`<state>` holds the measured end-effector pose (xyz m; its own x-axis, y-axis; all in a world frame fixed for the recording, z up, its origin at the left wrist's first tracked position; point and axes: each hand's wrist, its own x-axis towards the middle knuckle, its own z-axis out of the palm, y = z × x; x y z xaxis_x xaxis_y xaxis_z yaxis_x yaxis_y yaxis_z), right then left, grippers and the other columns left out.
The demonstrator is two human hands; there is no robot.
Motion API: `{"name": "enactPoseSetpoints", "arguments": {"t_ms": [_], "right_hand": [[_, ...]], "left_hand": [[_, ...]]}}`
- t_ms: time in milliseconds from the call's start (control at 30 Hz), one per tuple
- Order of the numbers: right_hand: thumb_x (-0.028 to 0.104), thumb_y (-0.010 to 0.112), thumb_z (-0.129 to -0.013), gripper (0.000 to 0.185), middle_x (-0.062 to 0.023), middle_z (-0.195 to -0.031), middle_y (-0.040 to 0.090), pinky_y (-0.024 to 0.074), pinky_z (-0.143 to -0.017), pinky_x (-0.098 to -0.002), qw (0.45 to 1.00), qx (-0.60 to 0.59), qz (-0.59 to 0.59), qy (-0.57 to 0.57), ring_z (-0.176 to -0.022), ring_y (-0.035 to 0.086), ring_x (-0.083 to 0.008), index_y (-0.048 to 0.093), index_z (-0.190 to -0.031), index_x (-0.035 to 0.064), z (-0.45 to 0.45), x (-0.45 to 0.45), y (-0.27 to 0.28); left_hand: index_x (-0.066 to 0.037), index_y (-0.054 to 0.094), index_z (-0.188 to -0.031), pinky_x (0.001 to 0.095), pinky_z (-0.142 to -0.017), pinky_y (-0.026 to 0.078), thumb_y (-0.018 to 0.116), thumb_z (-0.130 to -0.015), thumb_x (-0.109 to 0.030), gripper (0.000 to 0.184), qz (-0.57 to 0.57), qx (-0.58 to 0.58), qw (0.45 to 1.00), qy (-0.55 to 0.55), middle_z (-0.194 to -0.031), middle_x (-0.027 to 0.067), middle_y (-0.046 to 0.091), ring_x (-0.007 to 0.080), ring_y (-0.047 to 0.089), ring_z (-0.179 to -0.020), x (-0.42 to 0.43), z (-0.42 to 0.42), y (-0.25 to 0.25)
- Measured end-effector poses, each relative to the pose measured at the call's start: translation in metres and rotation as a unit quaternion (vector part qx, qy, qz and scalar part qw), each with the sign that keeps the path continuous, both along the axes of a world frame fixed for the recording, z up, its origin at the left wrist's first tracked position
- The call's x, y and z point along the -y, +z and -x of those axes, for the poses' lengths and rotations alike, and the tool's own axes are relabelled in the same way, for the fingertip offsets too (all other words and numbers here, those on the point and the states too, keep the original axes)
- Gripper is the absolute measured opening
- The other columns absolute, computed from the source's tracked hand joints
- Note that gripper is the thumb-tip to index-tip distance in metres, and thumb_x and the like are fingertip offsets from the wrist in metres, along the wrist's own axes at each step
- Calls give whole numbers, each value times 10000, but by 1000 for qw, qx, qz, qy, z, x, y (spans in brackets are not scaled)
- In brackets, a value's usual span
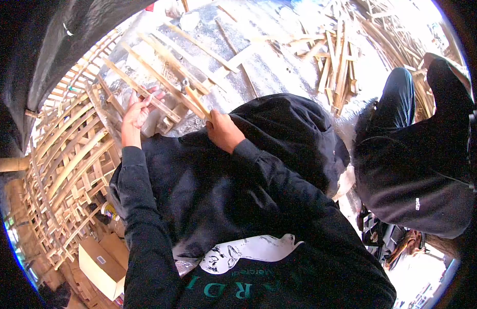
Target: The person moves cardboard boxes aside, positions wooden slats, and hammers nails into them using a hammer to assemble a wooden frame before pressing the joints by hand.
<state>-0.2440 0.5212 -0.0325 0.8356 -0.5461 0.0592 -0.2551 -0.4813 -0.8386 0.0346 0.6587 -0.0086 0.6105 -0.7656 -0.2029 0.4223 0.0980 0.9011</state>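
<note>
My right hand [224, 131] is closed around the yellowish wooden handle [199, 101] of a hammer, whose small metal head [185, 83] points away from me. To its left, my left hand [139, 110] holds a thin wooden strip [126, 78] between thumb and fingers, palm partly turned up. The strip slants from upper left to lower right. Beside it a longer wooden strip [155, 73] runs down toward my right hand. More strips lie just beyond on the silvery sheet.
A woven bamboo lattice [76, 154] curves along the left, above an open cardboard box [102, 262]. Wood strips [341, 62] are piled at upper right. Another person in dark clothes [413, 170] sits close on the right.
</note>
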Motion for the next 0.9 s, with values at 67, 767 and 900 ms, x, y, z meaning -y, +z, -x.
{"name": "enactPoseSetpoints", "arguments": {"t_ms": [67, 767, 900], "right_hand": [[81, 559, -886, 150, -326, -762, 599, 466, -695, -557, 1000, -5, 0, -6, -785, 598, -516, 493, -906, -52, 2, 0, 3], [135, 560, -954, 202, -305, -756, 595, 443, -657, -531, 999, 16, 36, 23, -770, 593, -492, 488, -894, -44, 9, -5, 45], [153, 571, -962, 209, -286, -718, 591, 440, -608, -520, 996, 73, 51, 7, -729, 589, -491, 490, -909, -32, 12, -8, 61]], "left_hand": [[-69, 272, -1338, 541, -933, 563, 482, -911, 132, 516, 7, 30, 1000, 3, -1335, 271, 507, 459, 584, -1157, 1, 2, 7], [-87, 206, -1341, 542, -1034, 481, 421, -878, 196, 584, 43, -97, 988, 115, -1336, 281, 482, 470, 524, -1231, 24, 9, -20], [-70, 343, -1165, 510, -1016, 491, 454, -877, 172, 392, 33, -68, 993, 86, -1288, 277, 535, 447, 563, -1197, 21, 3, -27]]}}
